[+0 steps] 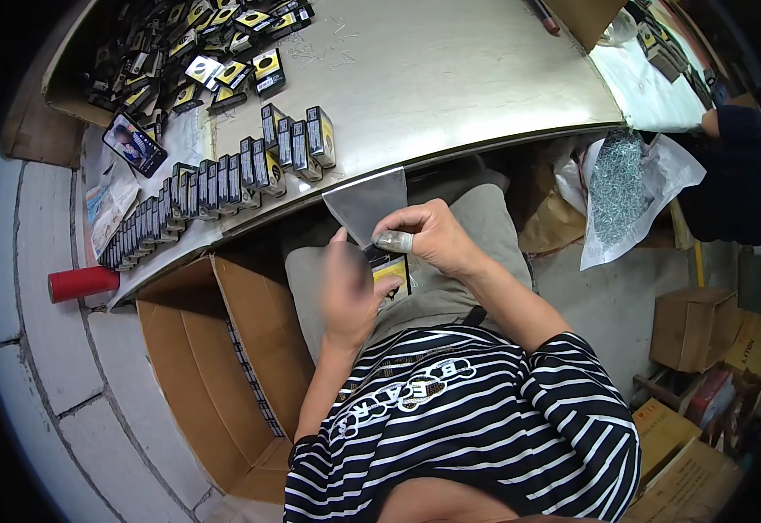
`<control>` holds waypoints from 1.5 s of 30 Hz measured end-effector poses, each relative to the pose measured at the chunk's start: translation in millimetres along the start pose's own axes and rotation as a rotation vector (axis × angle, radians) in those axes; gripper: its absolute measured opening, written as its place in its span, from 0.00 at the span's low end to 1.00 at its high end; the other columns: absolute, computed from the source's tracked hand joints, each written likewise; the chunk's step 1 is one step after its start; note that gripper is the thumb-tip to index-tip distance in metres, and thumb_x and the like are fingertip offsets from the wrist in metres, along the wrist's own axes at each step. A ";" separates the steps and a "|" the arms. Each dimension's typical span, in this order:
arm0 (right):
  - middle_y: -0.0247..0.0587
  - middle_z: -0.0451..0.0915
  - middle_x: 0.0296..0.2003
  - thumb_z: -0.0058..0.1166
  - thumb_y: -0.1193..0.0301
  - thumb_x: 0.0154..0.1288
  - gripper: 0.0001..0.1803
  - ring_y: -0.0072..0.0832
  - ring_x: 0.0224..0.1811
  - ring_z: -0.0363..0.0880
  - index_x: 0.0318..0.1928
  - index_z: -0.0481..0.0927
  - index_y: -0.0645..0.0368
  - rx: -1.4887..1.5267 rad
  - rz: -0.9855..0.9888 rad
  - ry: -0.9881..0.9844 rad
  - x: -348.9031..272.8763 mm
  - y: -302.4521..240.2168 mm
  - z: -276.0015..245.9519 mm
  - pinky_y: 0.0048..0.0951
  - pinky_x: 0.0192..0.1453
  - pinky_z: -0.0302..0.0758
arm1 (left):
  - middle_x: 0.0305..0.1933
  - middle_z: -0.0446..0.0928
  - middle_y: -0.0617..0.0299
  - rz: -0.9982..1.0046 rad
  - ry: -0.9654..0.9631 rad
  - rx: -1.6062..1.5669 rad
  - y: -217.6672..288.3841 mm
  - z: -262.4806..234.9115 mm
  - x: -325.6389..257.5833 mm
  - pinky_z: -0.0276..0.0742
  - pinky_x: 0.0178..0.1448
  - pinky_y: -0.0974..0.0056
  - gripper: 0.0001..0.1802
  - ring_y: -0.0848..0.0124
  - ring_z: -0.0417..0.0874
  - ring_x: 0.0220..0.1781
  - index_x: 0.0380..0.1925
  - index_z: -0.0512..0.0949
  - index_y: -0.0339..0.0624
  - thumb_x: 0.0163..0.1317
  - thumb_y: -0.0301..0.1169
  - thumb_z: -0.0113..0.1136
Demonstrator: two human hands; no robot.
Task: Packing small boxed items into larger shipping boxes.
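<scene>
Over my lap, my left hand (pixel 345 292) is closed, its thumb across a small black-and-yellow box (pixel 395 277); a blurred patch hides part of this hand. Close by on the right, my right hand (pixel 432 240) pinches the narrow lower part of a clear plastic bag (pixel 372 199), which spreads upward toward the table edge. A clear, shiny wrap (pixel 395 241) covers one of its fingers. A dark piece shows below these fingertips, too small to make out.
Rows of small boxes (pixel 232 179) line the table's front edge, beside a phone (pixel 136 144). More boxes (pixel 215 52) are heaped behind. An open carton (pixel 180 366) stands at lower left. A bag of greenish screw-like pieces (pixel 620 187) hangs at right, near another person's dark sleeve (pixel 742 174).
</scene>
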State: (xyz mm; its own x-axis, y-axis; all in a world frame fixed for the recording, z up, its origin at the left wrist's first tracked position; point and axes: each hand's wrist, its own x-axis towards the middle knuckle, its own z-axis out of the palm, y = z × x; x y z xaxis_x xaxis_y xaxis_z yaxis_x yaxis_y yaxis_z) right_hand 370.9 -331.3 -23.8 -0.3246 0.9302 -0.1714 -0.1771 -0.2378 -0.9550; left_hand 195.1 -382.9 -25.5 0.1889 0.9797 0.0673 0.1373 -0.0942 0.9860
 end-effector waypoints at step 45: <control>0.50 0.53 0.70 0.44 0.59 0.65 0.34 0.48 0.74 0.47 0.69 0.55 0.55 -1.720 -0.313 0.369 295.1 -47.2 -139.2 0.52 0.73 0.49 | 0.52 0.71 0.44 0.217 0.212 0.346 92.7 -123.8 292.3 0.76 0.54 0.58 0.24 0.50 0.77 0.51 0.44 0.75 0.33 0.46 0.32 0.67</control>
State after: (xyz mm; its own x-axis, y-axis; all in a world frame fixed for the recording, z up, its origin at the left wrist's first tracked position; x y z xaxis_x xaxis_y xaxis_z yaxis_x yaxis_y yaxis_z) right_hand 412.8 -6.7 -62.9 -0.2255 0.9447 0.2381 0.9660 0.2485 -0.0712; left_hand 142.6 -83.4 104.4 0.0514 0.9420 0.3317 0.4398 -0.3195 0.8394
